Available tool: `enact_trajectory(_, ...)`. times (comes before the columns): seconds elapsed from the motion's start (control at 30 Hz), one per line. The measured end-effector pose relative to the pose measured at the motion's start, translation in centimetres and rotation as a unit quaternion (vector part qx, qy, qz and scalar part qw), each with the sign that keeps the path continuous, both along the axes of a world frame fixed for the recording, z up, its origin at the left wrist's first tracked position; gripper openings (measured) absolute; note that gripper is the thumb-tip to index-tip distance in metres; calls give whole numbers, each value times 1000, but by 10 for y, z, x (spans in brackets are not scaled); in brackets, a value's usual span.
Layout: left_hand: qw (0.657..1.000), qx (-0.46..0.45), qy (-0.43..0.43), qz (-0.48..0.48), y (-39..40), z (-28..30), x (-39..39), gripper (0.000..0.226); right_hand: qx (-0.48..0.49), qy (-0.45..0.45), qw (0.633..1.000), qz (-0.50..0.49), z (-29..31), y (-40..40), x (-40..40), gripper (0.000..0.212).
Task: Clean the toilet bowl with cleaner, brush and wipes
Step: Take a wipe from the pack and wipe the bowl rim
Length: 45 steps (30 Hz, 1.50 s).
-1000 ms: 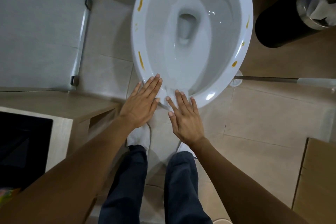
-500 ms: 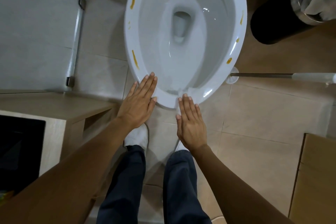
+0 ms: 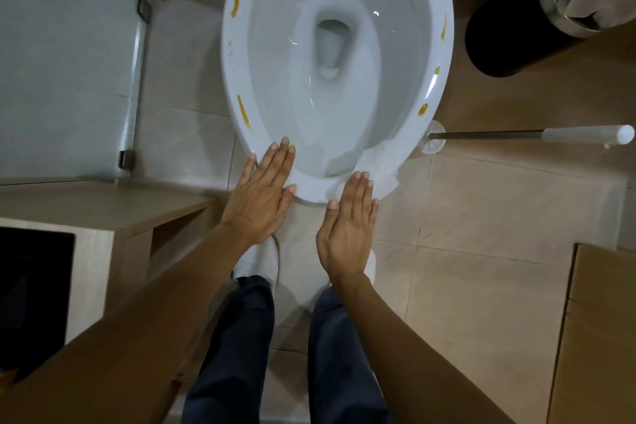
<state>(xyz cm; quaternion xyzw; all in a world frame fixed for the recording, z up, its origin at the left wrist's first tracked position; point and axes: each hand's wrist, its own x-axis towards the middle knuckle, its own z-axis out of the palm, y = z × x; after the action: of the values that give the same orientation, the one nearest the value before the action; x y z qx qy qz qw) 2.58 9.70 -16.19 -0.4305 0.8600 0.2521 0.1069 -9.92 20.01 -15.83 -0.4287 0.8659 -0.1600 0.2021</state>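
The toilet bowl (image 3: 337, 55) is a glossy white oval of smooth ceramic, seen from above, its broad rim marked with amber streaks (image 3: 243, 112) and drops on both the left and right sides. A thin white wipe (image 3: 377, 167), soft and slightly crumpled, lies draped over the near right part of the rim, one edge hanging toward the floor. The left hand (image 3: 261, 193) lies flat on the near left rim, fingers straight and close together, gripping nothing. The right hand (image 3: 347, 227) is also flat with straight, closed fingers; its fingertips rest on the near edge of the wipe. To the right of the bowl a toilet brush (image 3: 530, 135) lies on the beige floor tiles (image 3: 481, 217), its slim metal shaft ending in a white cylindrical grip. A round black bin (image 3: 509, 24) with a shiny metal rim stands at far right. A pale wood-grain cabinet (image 3: 103, 213) sits at near left.
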Motion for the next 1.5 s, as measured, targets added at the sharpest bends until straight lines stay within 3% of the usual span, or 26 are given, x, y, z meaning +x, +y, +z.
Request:
enact_trajectory(0.13,1000,1,10,-6,0,-1,2,61,-12,30,999,10,2,5,-24,54)
enact_trajectory(0.3,1000,-12,8,-2,2,-3,1,62,45,81,982,165,-8,12,-58,54)
enact_trajectory(0.4,998,-40,9,-39,5,-4,-3,62,49,93,973,207,-10,6,-70,56)
enact_trajectory(0.57,988,-83,11,-134,11,-8,-21,62,48,121,972,198,-12,-11,-94,56)
enact_trajectory(0.87,984,-115,24,-133,-3,-18,-52,61,57,108,962,245,-11,0,-95,59)
enact_trajectory(1.07,978,-121,35,-165,-8,-20,-53,61,63,126,981,137,-8,-15,-119,58)
enact_trajectory(1.5,977,-104,38,-180,-10,-23,-78,61,50,118,979,158,-14,-43,-145,60)
